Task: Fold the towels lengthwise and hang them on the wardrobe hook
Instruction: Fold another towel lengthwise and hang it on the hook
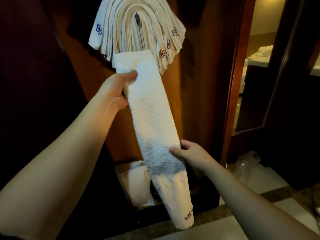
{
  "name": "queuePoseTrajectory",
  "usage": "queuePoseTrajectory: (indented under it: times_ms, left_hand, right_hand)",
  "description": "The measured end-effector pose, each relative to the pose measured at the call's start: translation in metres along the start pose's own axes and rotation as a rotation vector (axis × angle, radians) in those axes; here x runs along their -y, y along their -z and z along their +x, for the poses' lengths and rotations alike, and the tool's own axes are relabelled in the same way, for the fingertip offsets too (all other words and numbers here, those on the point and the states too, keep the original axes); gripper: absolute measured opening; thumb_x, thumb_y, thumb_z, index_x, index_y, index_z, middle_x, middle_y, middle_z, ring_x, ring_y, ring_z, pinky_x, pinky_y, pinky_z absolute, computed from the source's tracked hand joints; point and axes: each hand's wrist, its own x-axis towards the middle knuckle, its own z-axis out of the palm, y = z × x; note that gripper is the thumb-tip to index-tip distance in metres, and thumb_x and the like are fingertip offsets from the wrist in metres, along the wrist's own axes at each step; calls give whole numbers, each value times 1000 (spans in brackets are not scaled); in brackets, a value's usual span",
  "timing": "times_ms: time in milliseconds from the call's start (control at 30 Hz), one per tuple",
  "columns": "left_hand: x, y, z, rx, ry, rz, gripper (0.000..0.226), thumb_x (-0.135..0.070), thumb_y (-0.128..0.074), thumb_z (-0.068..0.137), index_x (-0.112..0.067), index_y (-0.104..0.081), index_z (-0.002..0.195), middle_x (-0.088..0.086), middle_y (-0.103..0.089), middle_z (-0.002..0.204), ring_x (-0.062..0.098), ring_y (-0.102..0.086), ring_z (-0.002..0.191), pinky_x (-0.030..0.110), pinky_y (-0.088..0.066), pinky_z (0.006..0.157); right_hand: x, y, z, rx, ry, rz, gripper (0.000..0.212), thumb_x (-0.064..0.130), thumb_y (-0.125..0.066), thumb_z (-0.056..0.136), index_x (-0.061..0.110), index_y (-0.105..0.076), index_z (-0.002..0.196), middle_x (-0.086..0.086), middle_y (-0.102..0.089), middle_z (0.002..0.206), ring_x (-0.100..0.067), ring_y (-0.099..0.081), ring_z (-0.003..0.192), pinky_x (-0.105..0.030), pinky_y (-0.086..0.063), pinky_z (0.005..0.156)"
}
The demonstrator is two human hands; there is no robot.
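Below the hook (136, 17), both hands grip the folded towel (154, 115).

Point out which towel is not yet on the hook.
The long folded towel held by the left hand and right hand; the other towels already drape over the hook.

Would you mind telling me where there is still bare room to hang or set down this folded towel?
The hook is crowded: hung towels fan over it on both sides. Bare wardrobe panel shows right of the folded towel, which the left hand and right hand hold. Bare floor tile lies lower right, beside a plastic bag.
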Motion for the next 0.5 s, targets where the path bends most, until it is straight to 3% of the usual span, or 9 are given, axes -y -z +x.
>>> queuePoseTrajectory:
  times_ms: [33, 100, 233, 333, 400, 500]
  left_hand:
    - [1, -1, 2, -7, 4, 11, 21, -9, -64, 93, -5, -62, 113, 12, -77, 93, 28, -75, 84, 44, -61, 63]
    - [2, -1, 8, -16, 8, 23, 24, -9, -65, 93, -3, -62, 116, 12, -77, 94, 28, -75, 83, 43, -61, 63]
    - [7, 0, 15, -31, 75, 60, 27, -9, -67, 92, -3, -62, 118, 14, -76, 100, 28, -75, 86, 45, -61, 65]
    - [15, -3, 17, -64, 130, 118, 22, -8, -66, 92, -4, -59, 112, 13, -75, 90, 28, -74, 79, 43, -60, 62]
    - [20, -4, 21, -111, 154, 170, 23, -8, -65, 93, -4, -56, 114, 12, -72, 93, 27, -71, 81, 43, -58, 64]
    - [33, 1, 28, -158, 209, 218, 42, -7, -67, 92, -8, -48, 129, 14, -67, 105, 28, -68, 92, 46, -57, 78]
  right_hand:
    - [0, 2, -3, 0, 4, 66, 23, 33, -75, 83, 21, -70, 102, 1, -77, 97, -14, -74, 88, -31, -59, 80]
    - [-4, 6, -3, 39, -1, 233, 31, 30, -76, 79, 14, -69, 105, -6, -76, 101, -20, -74, 90, -33, -59, 77]
    - [-5, 19, -10, 341, -197, 335, 82, 37, -98, 47, 4, -65, 115, -16, -73, 110, -28, -71, 99, -35, -59, 78]
    - [2, 23, -18, 522, -301, 123, 75, 31, -95, 51, 6, -65, 115, -10, -73, 109, -24, -71, 100, -34, -58, 83]
    - [4, 23, -22, 480, -303, 60, 60, 28, -83, 61, 6, -65, 115, -11, -73, 110, -25, -69, 102, -40, -54, 95]
    - [3, 25, -29, 408, -310, 227, 69, 25, -88, 52, 1, -67, 113, -18, -72, 110, -29, -70, 100, -41, -52, 93]
